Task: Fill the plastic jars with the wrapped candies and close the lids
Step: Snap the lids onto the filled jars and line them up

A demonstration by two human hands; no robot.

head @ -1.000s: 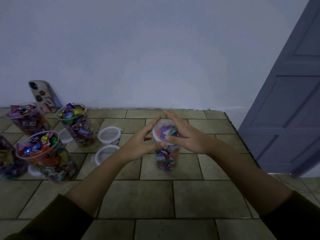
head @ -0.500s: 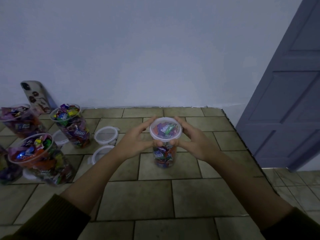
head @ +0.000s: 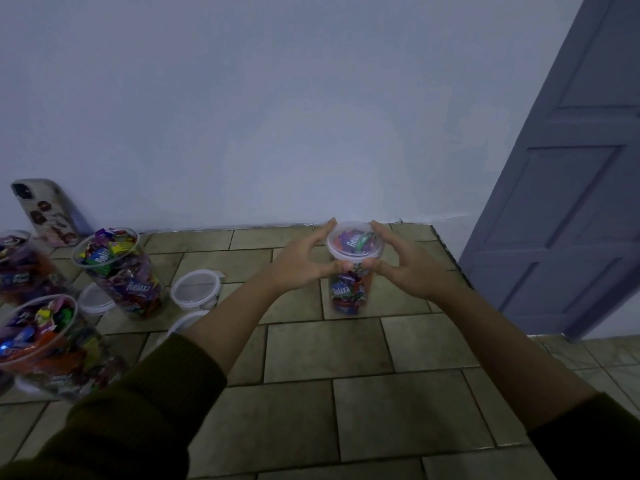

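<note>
The left hand [head: 301, 265] and right hand [head: 405, 268] each gripped the translucent round lid [head: 355, 241] on one clear plastic candy-filled jar [head: 348, 294], far centre. Three open candy-filled jars [head: 117, 271] and three loose white-rimmed lids [head: 195, 289] stood left.

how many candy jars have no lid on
3, all on the left: the middle jar beside the loose lids, the back jar at the frame edge, the front jar. More may lie out of frame.

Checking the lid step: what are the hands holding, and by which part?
The left hand and right hand grip the lid by its rim, atop the jar, fingers curled round opposite sides.
</note>
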